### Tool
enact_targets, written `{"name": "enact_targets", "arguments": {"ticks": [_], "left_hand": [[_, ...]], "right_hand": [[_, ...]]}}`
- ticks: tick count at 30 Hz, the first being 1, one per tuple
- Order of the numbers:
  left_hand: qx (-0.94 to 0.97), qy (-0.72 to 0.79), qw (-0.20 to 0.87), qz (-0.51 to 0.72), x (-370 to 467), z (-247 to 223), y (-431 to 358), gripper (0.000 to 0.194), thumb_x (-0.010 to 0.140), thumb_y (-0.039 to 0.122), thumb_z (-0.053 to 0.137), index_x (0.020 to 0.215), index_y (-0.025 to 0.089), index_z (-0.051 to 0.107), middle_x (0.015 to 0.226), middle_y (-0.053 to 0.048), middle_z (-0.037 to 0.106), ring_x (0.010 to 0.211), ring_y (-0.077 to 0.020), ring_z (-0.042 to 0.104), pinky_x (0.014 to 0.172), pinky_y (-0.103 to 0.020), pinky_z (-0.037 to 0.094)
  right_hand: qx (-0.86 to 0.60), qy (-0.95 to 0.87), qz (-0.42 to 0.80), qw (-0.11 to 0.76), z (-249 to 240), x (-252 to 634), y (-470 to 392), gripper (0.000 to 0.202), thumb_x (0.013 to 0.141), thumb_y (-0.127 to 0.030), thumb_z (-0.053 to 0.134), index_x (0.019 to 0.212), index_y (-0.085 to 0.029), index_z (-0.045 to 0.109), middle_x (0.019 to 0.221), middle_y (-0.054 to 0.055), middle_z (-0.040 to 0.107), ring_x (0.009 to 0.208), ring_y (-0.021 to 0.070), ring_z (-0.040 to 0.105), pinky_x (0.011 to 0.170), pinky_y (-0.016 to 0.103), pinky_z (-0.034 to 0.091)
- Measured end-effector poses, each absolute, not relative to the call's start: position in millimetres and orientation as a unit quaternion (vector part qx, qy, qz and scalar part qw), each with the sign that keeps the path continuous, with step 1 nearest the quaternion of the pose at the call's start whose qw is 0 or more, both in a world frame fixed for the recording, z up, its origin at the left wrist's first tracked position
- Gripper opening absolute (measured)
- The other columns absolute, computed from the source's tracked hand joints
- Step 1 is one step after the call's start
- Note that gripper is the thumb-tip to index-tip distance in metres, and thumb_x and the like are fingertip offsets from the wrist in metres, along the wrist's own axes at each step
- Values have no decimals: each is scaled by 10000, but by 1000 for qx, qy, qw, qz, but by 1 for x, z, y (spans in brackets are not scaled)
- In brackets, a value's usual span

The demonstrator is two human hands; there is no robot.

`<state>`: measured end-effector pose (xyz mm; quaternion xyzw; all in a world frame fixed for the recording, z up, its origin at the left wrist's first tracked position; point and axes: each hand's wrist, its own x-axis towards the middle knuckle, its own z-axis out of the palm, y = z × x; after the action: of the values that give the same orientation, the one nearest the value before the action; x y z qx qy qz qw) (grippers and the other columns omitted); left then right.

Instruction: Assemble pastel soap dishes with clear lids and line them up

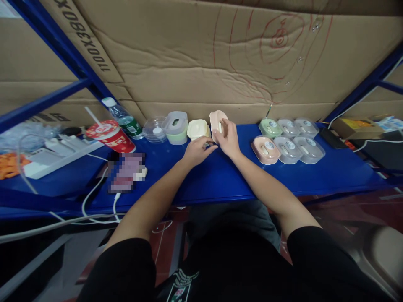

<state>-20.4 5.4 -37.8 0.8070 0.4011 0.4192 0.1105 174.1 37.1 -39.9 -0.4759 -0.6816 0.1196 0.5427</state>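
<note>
My right hand (pixel 227 137) is closed around a pink container lid (pixel 216 118), tilted up on its edge; a small cream piece (pixel 219 127) shows on it beside my thumb. My left hand (pixel 198 151) is just left of it, fingers curled and thumb pointing right; anything small between the fingertips is too hidden to name. Behind the left hand lies an open cream container (pixel 197 128), partly covered by the hand. Left of that, a pale green container (pixel 176 135) sits with a greyish part (pixel 176 121) on top, next to clear round plastic lids (pixel 155 130).
Several lidded containers, including a pink one (pixel 266 150) and a green one (pixel 270 128), stand in two rows at right. At left are a red cup (pixel 118 138) with a straw, a water bottle (pixel 127 121), a blurred-out device with a cable, and a power strip (pixel 53 161). Cardboard (pixel 176 54) backs the blue table (pixel 220 180).
</note>
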Motion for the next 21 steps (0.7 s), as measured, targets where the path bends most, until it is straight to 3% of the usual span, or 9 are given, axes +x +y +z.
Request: {"name": "enact_targets", "arguments": {"ticks": [7,11,13,17,21], "left_hand": [[795,365,198,442,-25,-35,11,301,971,522,699,1016,227,736,931,-50,726,646,-151,558,649,-321,491],[790,351,252,435,-20,-40,12,326,945,551,736,926,230,682,665,36,549,546,-131,455,559,-291,421],[785,349,263,439,-19,-40,12,341,958,556,726,894,230,646,637,51,498,530,-123,429,539,-280,405],[795,322,229,461,-24,-35,14,337,989,552,694,928,225,645,919,-39,661,647,-134,551,612,-300,502],[797,329,212,459,-31,-32,16,313,1021,535,651,1008,222,649,1258,-121,702,764,-151,660,705,-332,589]], "right_hand": [[-477,-681,124,541,-50,162,29,767,1042,-720,534,1644,-265,392,1611,197,533,1554,337,492,1292,595,422],[-493,-669,132,541,-53,162,32,794,1051,-731,510,1673,-259,366,1621,204,529,1562,342,485,1282,599,427],[-486,-670,136,545,-52,161,32,826,1039,-754,522,1681,-260,367,1635,205,518,1558,341,492,1272,591,442],[-468,-686,125,543,-44,157,29,873,1009,-766,582,1708,-297,350,1681,181,478,1575,353,475,1248,619,466],[-452,-667,145,574,-34,156,25,885,986,-702,672,1709,-303,353,1678,183,488,1579,379,469,1233,659,465]]}}
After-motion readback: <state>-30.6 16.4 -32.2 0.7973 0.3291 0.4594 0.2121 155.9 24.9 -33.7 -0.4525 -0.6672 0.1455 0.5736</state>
